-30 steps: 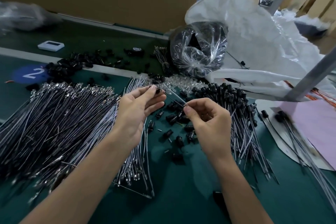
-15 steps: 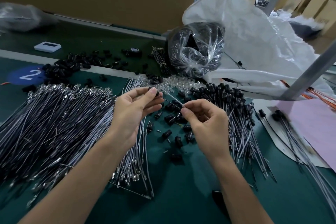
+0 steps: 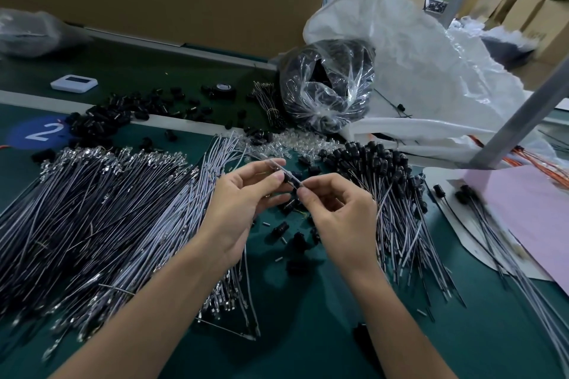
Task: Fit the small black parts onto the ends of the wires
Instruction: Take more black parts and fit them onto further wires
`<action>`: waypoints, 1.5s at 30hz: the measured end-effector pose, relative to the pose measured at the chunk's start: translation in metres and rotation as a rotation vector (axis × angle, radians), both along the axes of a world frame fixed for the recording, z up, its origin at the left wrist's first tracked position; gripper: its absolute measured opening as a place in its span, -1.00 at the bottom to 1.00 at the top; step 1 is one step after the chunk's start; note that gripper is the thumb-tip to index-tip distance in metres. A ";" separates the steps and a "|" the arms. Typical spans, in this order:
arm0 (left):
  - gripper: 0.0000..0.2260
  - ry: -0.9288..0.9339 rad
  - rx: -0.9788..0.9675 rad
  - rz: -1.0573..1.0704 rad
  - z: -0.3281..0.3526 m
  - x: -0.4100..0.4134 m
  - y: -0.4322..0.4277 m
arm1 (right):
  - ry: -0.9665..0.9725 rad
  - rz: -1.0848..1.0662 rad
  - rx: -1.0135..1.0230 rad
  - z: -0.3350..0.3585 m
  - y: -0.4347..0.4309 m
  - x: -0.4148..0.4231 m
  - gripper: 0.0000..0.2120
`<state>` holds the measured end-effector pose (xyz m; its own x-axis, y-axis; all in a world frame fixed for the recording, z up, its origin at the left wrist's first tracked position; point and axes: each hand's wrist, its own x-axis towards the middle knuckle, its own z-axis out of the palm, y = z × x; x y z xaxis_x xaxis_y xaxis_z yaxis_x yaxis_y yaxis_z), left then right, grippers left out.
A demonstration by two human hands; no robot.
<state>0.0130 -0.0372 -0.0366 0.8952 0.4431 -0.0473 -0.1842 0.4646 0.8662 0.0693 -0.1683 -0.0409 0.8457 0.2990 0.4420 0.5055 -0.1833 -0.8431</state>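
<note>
Head view: both hands are raised just above the dark green table mat (image 3: pixel 308 332), fingertips close together. The left hand (image 3: pixel 243 194) has its fingers curled and pinches a thin grey wire (image 3: pixel 271 162) between thumb and forefinger. The right hand (image 3: pixel 341 215), also curled, pinches the same wire at its nearer end between thumb and forefinger tip. A small black cylindrical part (image 3: pixel 289 178) sits on the wire in the short gap between the two pinches, just beside the left thumb (whether the thumb touches it is too blurred to tell).

Under the hands, loose black parts (image 3: pixel 280 228) lie scattered on the mat. To the left spreads a broad heap of bare grey wires with metal terminals (image 3: pixel 92 209), partly beneath the left forearm. To the right lies a fanned bundle of wires capped with black parts (image 3: pixel 385 178), the caps at the far end.

Beyond the hands is a small drift of clear plastic pieces (image 3: pixel 295 144), and behind it a crinkled transparent bag of black parts (image 3: pixel 326 86) leaning against a large white plastic sack (image 3: pixel 415 55). More black parts (image 3: pixel 101 120) are strewn at the far left near a blue round sticker marked 2 (image 3: pixel 40 132) and a small white flat device (image 3: pixel 74 82). A pale pink sheet (image 3: pixel 523 209) lies at the right edge below a slanting grey metal post (image 3: pixel 523 120).
</note>
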 end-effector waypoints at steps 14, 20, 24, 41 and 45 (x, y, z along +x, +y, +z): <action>-0.89 -0.026 -0.187 0.164 0.005 0.000 0.011 | 0.017 -0.004 -0.011 0.005 -0.004 -0.001 -0.92; -0.83 -0.044 -0.275 0.243 0.003 0.000 0.018 | -0.033 0.009 -0.073 0.005 -0.008 0.001 -0.92; -0.79 -0.044 -0.297 0.255 0.002 0.001 0.019 | -0.081 0.016 -0.112 0.004 -0.007 0.001 -0.92; -0.91 -0.028 -0.138 0.236 0.002 0.000 0.020 | -0.029 0.013 -0.121 0.008 -0.009 0.002 -0.87; -0.91 -0.030 -0.100 0.228 0.003 0.000 0.019 | -0.017 0.010 -0.113 0.008 -0.010 0.003 -0.87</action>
